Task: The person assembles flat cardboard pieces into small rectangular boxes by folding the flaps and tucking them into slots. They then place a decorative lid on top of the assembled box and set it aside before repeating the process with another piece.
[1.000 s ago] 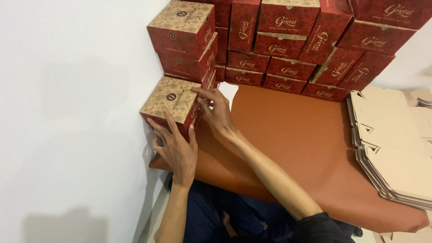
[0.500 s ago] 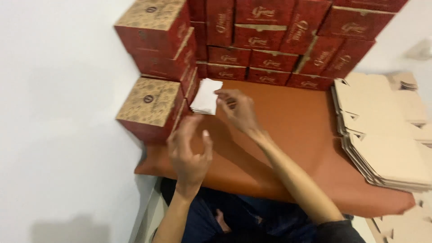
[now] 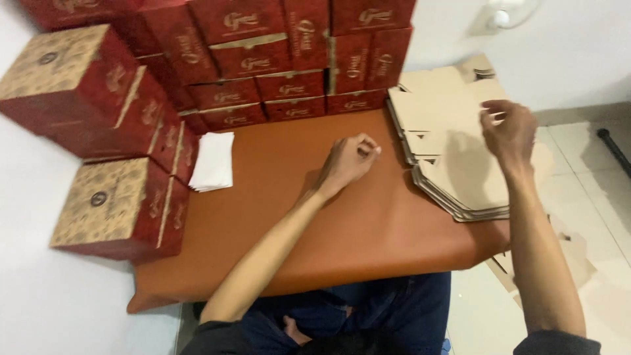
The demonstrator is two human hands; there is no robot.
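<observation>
Flattened cardboard blanks [image 3: 453,164], judged light and bendy, are hovered over at three o'clock by the right hand's [image 3: 509,131] empty, half-curled grip, best lifted at an edge.

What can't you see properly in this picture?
- Head view: how deep the stack of flat cardboard blanks goes under the right hand, whose blur also hides its fingertips.
- What the left hand has in its curled fist, if anything.
- The top red boxes, cut off by the upper edge.
- How many sheets the white paper pile holds: too thin.
</observation>
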